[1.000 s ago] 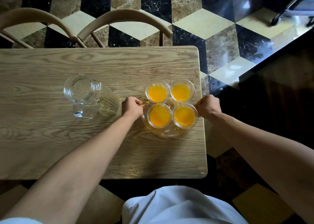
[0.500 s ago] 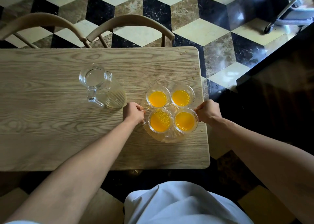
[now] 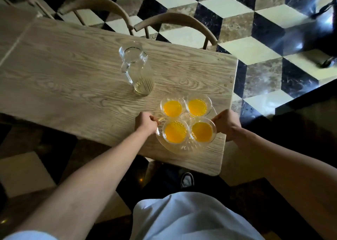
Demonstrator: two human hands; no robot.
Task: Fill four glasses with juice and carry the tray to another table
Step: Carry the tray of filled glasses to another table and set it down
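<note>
Four glasses of juice are full, so the pouring looks finished and the carrying step is in hand. Farthest left on the table (image 3: 73, 79) stands the jug (image 3: 135, 70), almost drained and well apart from the hands. Next, the left hand (image 3: 146, 123) curls its fingers around the left rim of the clear tray (image 3: 182, 148). On the tray sit the glasses (image 3: 172, 108) in a tight square near the table's right end. The right hand (image 3: 227, 123) grips the opposite rim. The next move, I judge, calls for a level, even lift with both hands, since the juice stands high.
</note>
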